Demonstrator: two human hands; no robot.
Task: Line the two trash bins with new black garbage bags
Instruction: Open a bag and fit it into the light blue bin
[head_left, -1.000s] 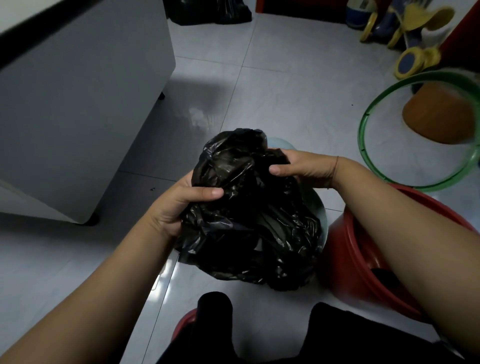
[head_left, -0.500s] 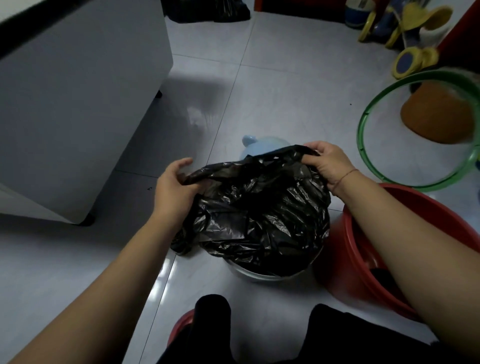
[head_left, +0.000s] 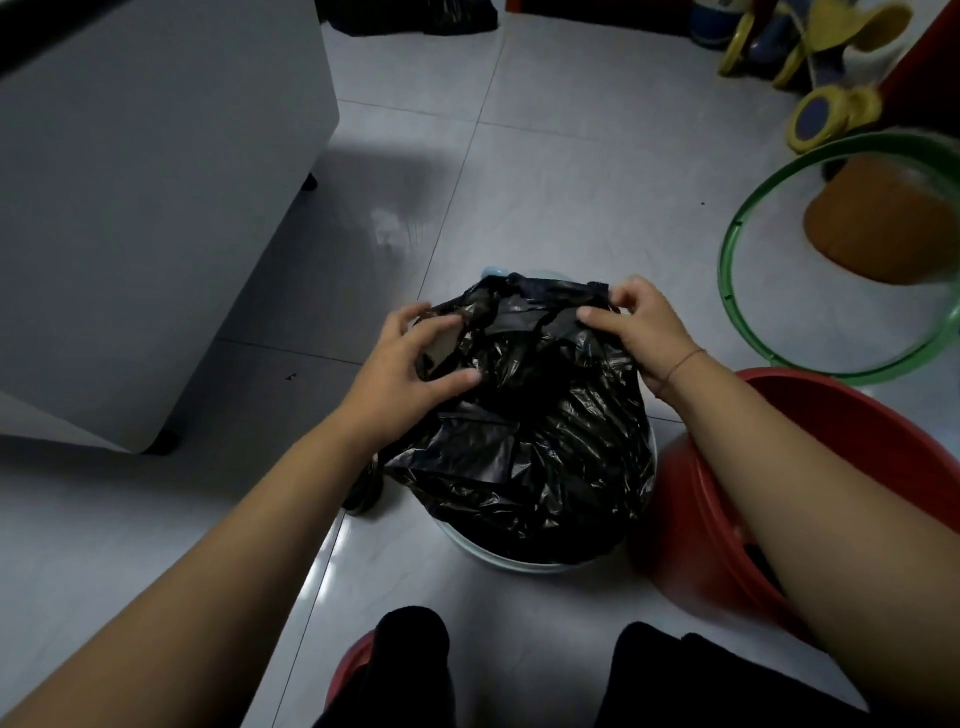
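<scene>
A crumpled black garbage bag (head_left: 540, 447) lies over a pale blue bin (head_left: 498, 560) on the tiled floor; only the bin's near rim and a bit of its far edge show. My left hand (head_left: 410, 364) pinches the bag's left top edge. My right hand (head_left: 636, 330) grips the bag's right top edge, with the edge stretched between both hands. A red bin (head_left: 691, 499) stands just right of the blue one, partly hidden by my right forearm.
A grey cabinet (head_left: 156, 208) on small feet fills the left. A green hoop-like rim (head_left: 737, 270) and an orange-brown object (head_left: 883, 223) sit at the right, yellow toys (head_left: 831, 109) behind. My dark-clad knees (head_left: 415, 670) and a red object (head_left: 353, 670) are at the bottom.
The bag went from a bunched bundle held above the bin to being spread and lowered onto it. Both hands moved apart and forward along the bag's top edge.
</scene>
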